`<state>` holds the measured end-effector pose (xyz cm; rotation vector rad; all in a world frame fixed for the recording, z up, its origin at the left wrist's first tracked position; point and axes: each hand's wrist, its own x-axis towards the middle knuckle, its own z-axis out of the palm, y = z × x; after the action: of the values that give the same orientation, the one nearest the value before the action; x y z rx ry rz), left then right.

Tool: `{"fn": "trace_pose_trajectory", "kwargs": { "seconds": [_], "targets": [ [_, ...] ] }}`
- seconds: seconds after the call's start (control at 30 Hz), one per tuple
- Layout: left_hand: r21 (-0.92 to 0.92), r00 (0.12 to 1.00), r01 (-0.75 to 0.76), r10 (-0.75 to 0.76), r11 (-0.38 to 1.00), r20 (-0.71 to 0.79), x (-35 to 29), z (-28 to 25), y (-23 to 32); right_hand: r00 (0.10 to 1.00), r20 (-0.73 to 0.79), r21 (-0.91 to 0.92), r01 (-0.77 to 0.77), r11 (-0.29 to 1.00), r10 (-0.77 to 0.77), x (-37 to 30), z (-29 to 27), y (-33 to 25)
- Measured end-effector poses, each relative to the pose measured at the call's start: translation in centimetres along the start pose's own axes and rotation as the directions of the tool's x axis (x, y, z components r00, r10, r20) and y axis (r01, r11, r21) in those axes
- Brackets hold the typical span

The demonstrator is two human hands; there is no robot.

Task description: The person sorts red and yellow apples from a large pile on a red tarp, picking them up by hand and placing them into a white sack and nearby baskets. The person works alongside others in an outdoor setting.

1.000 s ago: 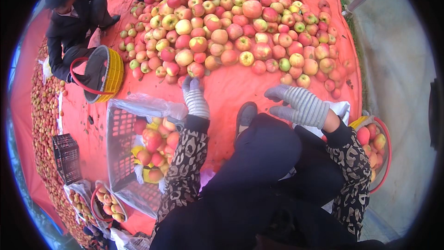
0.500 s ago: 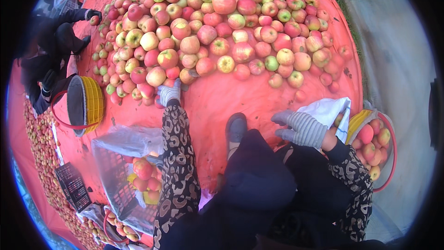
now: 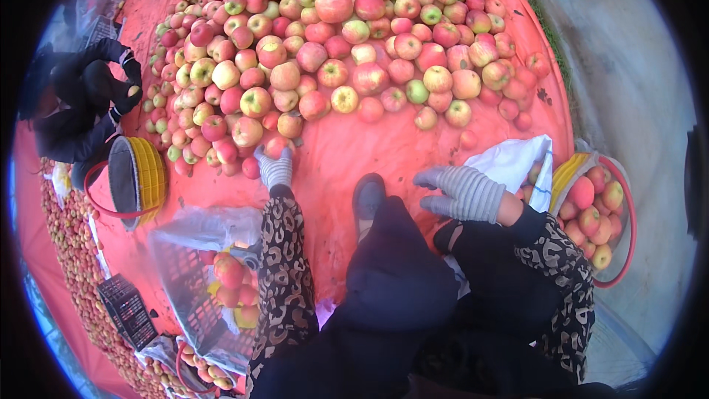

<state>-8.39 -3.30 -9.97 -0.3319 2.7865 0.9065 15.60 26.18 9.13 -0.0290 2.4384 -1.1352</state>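
My left hand (image 3: 275,171), in a grey striped glove, is closed around a red apple (image 3: 278,147) at the near edge of a large apple pile (image 3: 310,52). Another red apple (image 3: 251,168) lies just left of its fingers. Over the red sheet (image 3: 332,177), my right hand (image 3: 469,193) hovers in the same kind of glove, fingers stretched out and nothing in them. Beside its wrist is a white sack (image 3: 509,159). A yellow basket (image 3: 564,185) with a red handle, filled with apples, stands to the right.
At left, a person in dark clothes (image 3: 81,96) crouches by a yellow basket (image 3: 149,177). A plastic-lined crate (image 3: 185,281) with apples stands near my left forearm. A black crate (image 3: 127,310) lies farther left, beside more apples. My shoe (image 3: 367,198) rests on the sheet.
My left hand has drawn back slightly from the pile with the red apple. My right hand has shifted a little left, still open. The other person's outstretched hand has pulled in. The view has tilted slightly.
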Motion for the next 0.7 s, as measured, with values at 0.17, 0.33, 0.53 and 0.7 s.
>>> {"fn": "trace_pose_trajectory", "kwargs": {
  "seconds": [0.17,0.33,0.53,0.7],
  "targets": [
    [-0.643,0.992,0.018,0.066,0.765,0.107,-0.8,0.3,-3.5,1.000,0.013,0.018,0.007,1.000,-0.007,0.4,-0.2,-0.8],
    [-0.525,0.557,0.827,0.434,-0.204,0.709,-8.2,-2.0,2.4,0.998,-0.058,0.109,-0.021,0.994,0.027,0.0,0.0,-0.3],
    [-0.286,0.346,0.938,0.492,-0.196,0.799,-11.4,-2.2,7.4,0.988,-0.143,0.401,-0.004,0.916,0.067,0.8,1.0,0.8],
    [-0.291,0.237,0.956,0.470,0.045,0.850,-13.3,-0.4,9.6,0.967,-0.078,0.851,-0.061,0.522,0.241,1.9,1.8,1.8]
  ]
}}
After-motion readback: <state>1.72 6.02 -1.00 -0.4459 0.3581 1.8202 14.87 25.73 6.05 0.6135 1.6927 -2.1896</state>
